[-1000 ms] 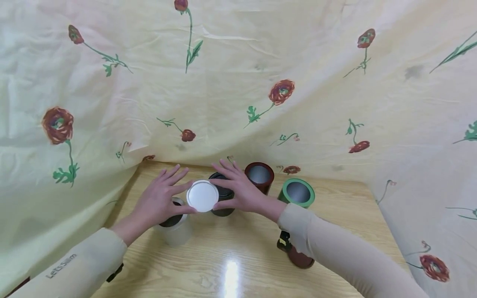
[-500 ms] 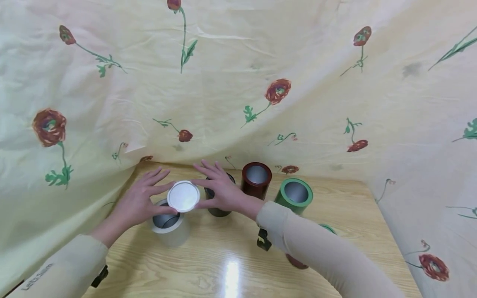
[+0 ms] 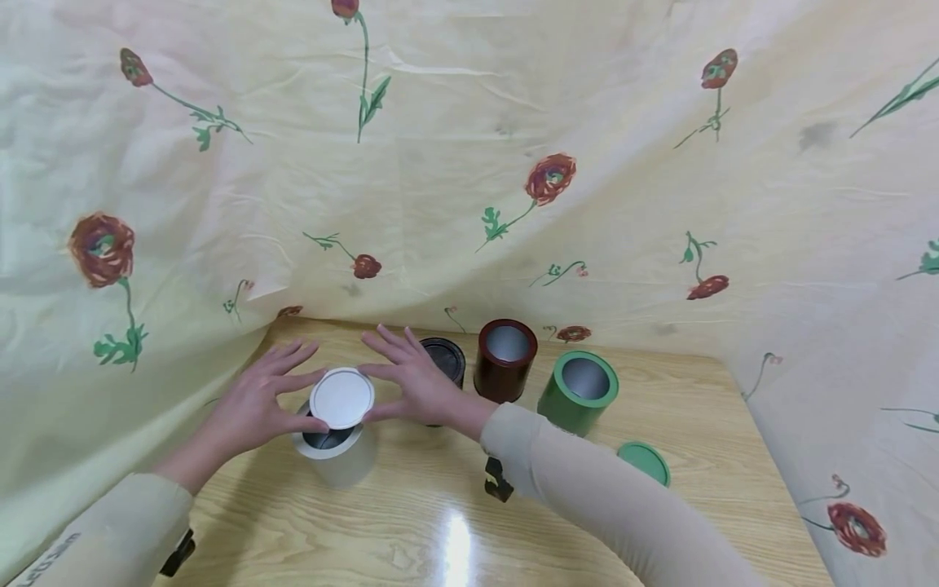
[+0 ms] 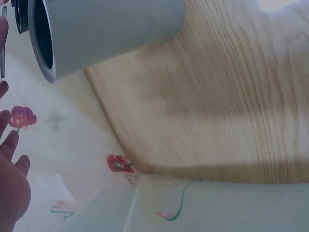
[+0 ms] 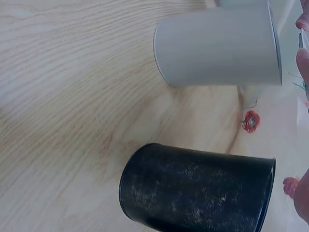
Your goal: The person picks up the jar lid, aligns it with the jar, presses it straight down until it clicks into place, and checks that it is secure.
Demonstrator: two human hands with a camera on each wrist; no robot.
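A round white lid [image 3: 341, 399] is held between both hands, just above the mouth of a white can [image 3: 343, 463]. My left hand [image 3: 258, 399] grips the lid's left edge with thumb and forefinger, the other fingers spread. On the opposite edge, the thumb and forefinger of my right hand [image 3: 420, 383] hold it too. The can stands upright, partly uncovered, its dark inside showing below the lid. In the right wrist view the white can [image 5: 217, 48] stands beside a black can [image 5: 198, 188]. Only part of each hand shows in the wrist views.
Behind my right hand is the black can, with its lid on. A dark red can [image 3: 502, 371] and a green can [image 3: 568, 408] stand open-topped further right. A green lid [image 3: 644, 463] lies by my right sleeve. Floral cloth [image 3: 440, 187] hangs behind the wooden table [image 3: 396, 530].
Both hands have moved left with the white lid, from beside the white can to over its mouth. The green lid has come into view; the dark red lid is now hidden behind my right sleeve.
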